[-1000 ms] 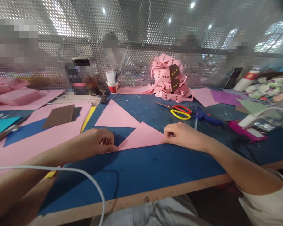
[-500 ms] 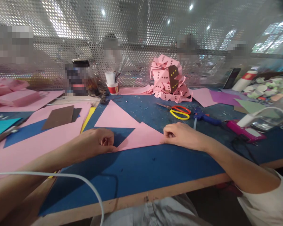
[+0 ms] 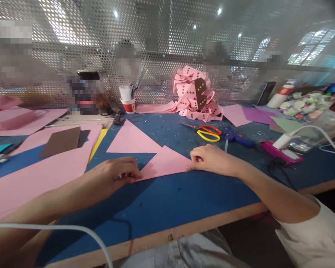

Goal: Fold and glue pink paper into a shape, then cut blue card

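Note:
A pink paper triangle point(image 3: 166, 163), looking folded, lies on the blue tabletop with its long edge toward me. My left hand point(image 3: 123, 171) is closed on its left corner, thumb and fingertips together. At the opposite corner, my right hand point(image 3: 209, 159) pinches the paper with its fingers curled; the fingertips are partly hidden. Just behind, a second pink paper triangle point(image 3: 131, 138) lies flat, its right tip touching or tucked under the first; I cannot tell which.
Scissors point(image 3: 209, 133), a blue glue gun point(image 3: 238, 138) and a magenta device point(image 3: 281, 152) lie beyond my right hand. A dotted pink paper construction point(image 3: 195, 95) stands at the back near a paper cup point(image 3: 128, 105). Pink sheets point(image 3: 53, 175) cover the left side; a white cable point(image 3: 80, 229) crosses in front.
The fingers of my left hand have come down to the thumb at the paper's left corner. My right hand keeps its pinch. The whole view has shifted slightly.

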Demonstrator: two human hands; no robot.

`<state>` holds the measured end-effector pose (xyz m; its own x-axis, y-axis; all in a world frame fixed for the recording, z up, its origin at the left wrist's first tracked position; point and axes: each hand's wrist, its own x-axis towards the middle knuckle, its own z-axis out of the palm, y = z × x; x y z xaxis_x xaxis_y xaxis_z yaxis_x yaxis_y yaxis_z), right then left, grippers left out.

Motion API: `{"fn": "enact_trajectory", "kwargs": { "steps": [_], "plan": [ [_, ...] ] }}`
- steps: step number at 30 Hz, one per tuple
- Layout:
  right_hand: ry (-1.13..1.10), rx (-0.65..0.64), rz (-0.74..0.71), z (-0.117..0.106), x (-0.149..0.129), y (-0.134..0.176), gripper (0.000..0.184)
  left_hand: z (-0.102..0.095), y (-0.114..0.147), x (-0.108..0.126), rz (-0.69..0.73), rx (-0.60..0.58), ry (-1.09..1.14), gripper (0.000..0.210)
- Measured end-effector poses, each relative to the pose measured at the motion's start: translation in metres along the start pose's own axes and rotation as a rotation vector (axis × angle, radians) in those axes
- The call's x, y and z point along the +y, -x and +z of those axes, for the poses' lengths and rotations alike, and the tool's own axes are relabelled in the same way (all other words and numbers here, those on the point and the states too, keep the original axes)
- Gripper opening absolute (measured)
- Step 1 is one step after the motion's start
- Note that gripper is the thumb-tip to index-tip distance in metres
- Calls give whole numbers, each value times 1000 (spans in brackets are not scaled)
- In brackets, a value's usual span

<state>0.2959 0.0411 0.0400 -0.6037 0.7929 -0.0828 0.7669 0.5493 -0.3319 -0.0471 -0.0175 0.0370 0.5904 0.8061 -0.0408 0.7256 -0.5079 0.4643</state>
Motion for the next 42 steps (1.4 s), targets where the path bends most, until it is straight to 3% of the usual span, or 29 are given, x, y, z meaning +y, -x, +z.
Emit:
{"fn": "enact_trajectory", "kwargs": {
  "steps": [9,17,24,33,42],
  "plan": [
    [-32,-12,3,-2,-1,-1,44,9,4,4,71,44,-96,30],
    [-60,-7,1,1,3,-2,47,29,3,13,200,198,-160,46],
    [-59,-47,-1,-4,5,-2,50,31,4,6,220,167,-243,52],
    [-89,-108,0,-12,19,-1,45,34,3,9,236,243,-203,46],
    [-38,-140,-14,-19,20,2,41,32,2,1,282,203,-276,46]
  ]
}}
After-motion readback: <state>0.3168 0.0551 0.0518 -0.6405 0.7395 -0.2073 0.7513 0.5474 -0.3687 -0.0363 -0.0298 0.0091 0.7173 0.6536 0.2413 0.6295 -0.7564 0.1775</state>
